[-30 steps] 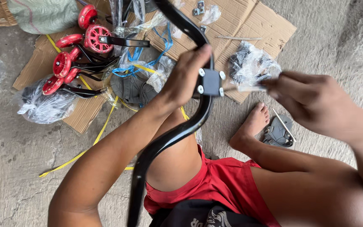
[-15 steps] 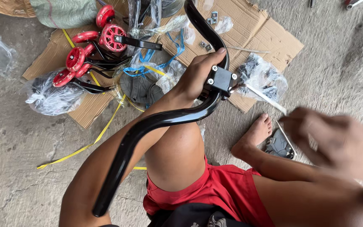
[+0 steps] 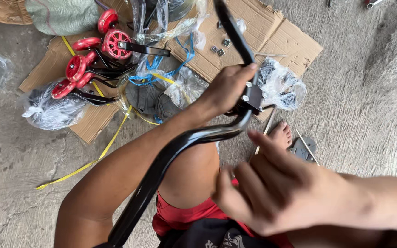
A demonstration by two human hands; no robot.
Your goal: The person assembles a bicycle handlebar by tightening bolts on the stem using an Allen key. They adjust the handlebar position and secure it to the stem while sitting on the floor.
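Black handlebar point(image 3: 175, 147) gripped by left hand point(image 3: 226, 89); right hand point(image 3: 276, 193) hovers empty.

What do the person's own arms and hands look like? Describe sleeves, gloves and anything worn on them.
Both arms are bare, with no sleeve showing. The left hand and right hand wear no gloves, and no rings, watch or wristband show. Nails look short and plain.

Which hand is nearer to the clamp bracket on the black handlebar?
Left. The left hand grips the black handlebar right at the clamp bracket, touching it. The right hand is below it, apart, fingers half curled.
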